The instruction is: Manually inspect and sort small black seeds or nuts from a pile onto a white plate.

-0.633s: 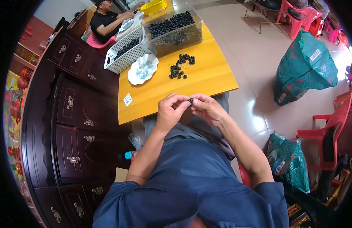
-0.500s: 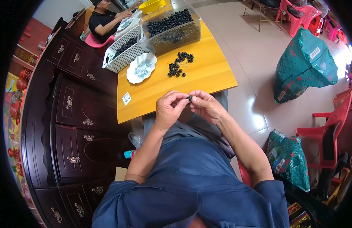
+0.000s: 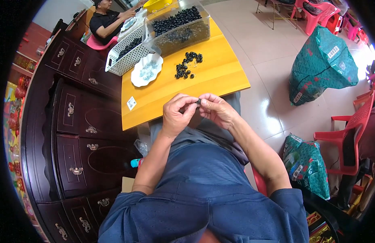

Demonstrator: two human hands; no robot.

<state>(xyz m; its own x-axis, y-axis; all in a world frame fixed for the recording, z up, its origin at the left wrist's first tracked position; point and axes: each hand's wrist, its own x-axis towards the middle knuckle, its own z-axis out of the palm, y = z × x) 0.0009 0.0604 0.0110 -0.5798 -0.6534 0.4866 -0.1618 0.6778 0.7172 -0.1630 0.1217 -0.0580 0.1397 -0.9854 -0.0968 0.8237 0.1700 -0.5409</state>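
A small black part (image 3: 199,101) was pinched between the almost closed fingers (image 3: 184,100) of the left hand (image 3: 175,115) and right hand (image 3: 218,111), by the bench's near edge (image 3: 155,118). It looked light, probably firm, perhaps slippery; its outer sides seemed the best hold.

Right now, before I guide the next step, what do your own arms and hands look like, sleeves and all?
The left hand and right hand are ungloved. Both forearms are bare, without cables or visible markings. The short, loose sleeves are dark blue, matching the shirt.
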